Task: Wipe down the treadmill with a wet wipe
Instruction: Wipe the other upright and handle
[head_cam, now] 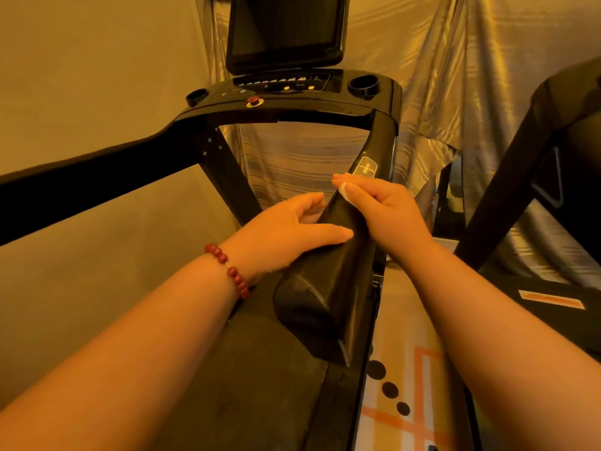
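Note:
A black treadmill fills the view, with its console (292,102) and dark screen (286,30) ahead. Its right handrail (328,288) runs toward me. My left hand (292,232) grips this handrail from the left, thumb across the top, fingers curled round the far side. My right hand (383,209) sits on the rail just ahead, pinching a small white wet wipe (345,193) against the rail near a plus/minus button pad (366,167). Most of the wipe is hidden under my fingers.
The left handrail (97,170) crosses the left side. The running belt (253,369) lies below. A second dark machine (553,157) stands at the right. Shiny striped curtains (439,76) hang behind, and a patterned floor mat (406,402) lies between the machines.

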Tool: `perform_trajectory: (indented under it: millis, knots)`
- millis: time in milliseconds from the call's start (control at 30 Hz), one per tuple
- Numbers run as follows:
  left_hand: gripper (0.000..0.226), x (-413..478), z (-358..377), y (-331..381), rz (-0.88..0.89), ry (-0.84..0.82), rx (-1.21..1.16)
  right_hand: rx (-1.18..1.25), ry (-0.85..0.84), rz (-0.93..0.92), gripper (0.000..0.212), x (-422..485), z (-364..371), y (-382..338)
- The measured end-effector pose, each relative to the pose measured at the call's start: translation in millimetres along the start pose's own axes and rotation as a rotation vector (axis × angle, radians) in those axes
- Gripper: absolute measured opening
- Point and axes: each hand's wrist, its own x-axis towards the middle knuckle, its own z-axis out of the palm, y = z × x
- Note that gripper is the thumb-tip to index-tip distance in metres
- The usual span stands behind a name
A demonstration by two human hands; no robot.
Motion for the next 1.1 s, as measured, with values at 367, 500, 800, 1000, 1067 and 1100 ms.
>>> perform_trajectory:
  millis: [367,500,800,1000,1067,1100]
  knots:
    - [0.038,8,2,3,-0.08,-0.096,-0.067,0.012,-0.044,-0.073,0.023,12,-3,17]
    - [0.046,8,3,2,-0.093,-0.075,-0.034,0.043,-0.061,-0.182,0.024,-10,6,15]
    - [0.045,8,3,4,-0.133,-0.079,-0.021,0.029,-0.013,-0.047,0.023,16,0,26]
    - [0.065,19,-7,6,-0.176,-0.053,0.165,0.041,-0.085,-0.185,0.024,7,-4,26]
    - [0.068,25,-6,10,-0.166,-0.002,0.224,0.002,-0.062,-0.086,0.025,28,-10,33]
    - [0.068,27,-5,10,-0.16,0.004,0.265,-0.02,-0.051,-0.04,0.026,37,-11,36]
